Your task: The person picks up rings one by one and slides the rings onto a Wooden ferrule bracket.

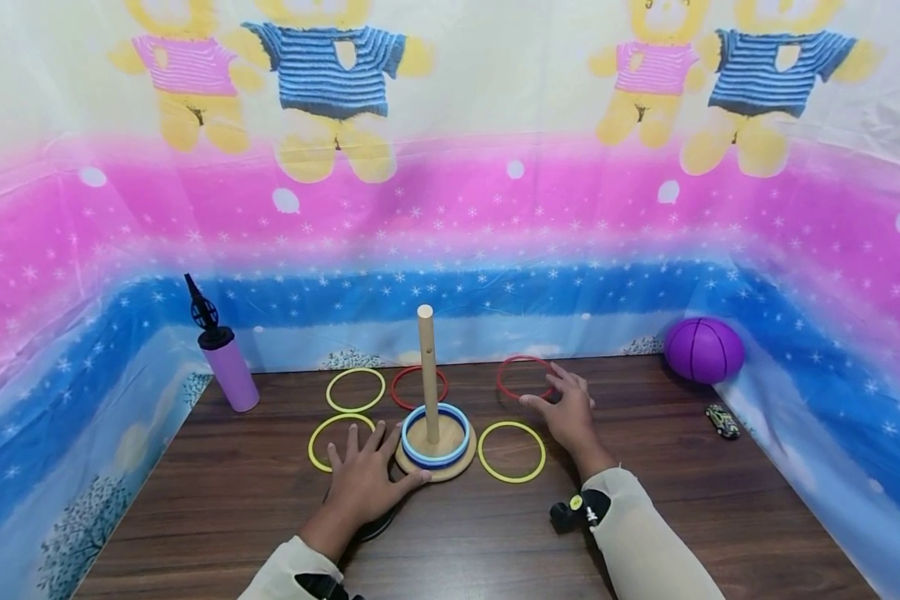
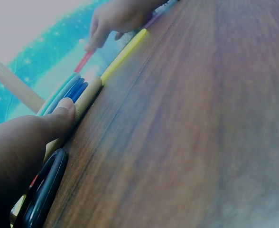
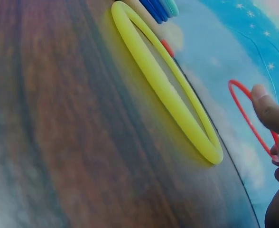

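In the head view my right hand [image 1: 570,410] pinches a red ring [image 1: 501,377] at its right edge. The right wrist view shows the thumb and fingers on that red ring [image 3: 244,114], which is tilted off the table. My left hand [image 1: 371,483] lies with spread fingers beside a wooden peg stand [image 1: 429,375], its thumb touching the round base [image 1: 465,467]. A light blue ring [image 1: 461,421] lies over darker blue rings [image 2: 75,90] around the peg. Under the left hand is a black ring [image 2: 40,194], mostly hidden in the head view.
Yellow rings [image 1: 543,454] lie right and left of the stand, and another red ring [image 1: 394,392] lies behind it. A purple hand pump [image 1: 230,375] stands at the back left. At the right are a purple ball [image 1: 705,350] and a toy car [image 1: 722,422]. Printed cloth surrounds the table.
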### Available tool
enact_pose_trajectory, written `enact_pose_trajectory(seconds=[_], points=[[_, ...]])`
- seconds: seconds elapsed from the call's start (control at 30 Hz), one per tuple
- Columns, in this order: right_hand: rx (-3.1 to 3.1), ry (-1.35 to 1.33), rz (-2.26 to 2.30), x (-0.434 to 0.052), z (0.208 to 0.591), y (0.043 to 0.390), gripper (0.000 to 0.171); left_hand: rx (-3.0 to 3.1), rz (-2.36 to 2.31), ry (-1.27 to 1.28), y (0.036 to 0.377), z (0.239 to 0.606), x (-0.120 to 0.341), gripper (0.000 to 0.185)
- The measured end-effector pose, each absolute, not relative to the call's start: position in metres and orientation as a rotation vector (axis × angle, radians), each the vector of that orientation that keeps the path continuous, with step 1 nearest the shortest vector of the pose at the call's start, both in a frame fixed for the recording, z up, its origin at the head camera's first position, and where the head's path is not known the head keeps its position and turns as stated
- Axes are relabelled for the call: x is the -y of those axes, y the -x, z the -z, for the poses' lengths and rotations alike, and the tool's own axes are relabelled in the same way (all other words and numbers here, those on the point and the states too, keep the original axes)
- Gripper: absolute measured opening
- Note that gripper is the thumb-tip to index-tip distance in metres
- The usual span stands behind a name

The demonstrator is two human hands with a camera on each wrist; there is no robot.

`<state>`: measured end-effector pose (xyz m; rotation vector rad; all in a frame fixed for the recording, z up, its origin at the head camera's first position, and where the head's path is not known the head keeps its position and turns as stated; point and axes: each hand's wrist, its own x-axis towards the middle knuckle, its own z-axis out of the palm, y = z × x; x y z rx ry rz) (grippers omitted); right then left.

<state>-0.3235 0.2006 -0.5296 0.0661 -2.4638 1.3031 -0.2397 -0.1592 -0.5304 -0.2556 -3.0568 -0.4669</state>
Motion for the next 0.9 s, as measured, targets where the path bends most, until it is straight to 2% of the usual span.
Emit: enact_pose_trajectory(seconds=[0.33, 0.9], points=[[2.335, -0.161, -1.476, -0.197, 0.516, 0.321, 0.072, 3.049, 0.465, 0.256, 0.239, 0.53, 0.159, 0.103], [2.136, -0.332, -1.757, -0.176, 0.487, 0.31, 0.056, 3.044, 0.457, 0.259, 0.238, 0.529, 0.159, 0.103]])
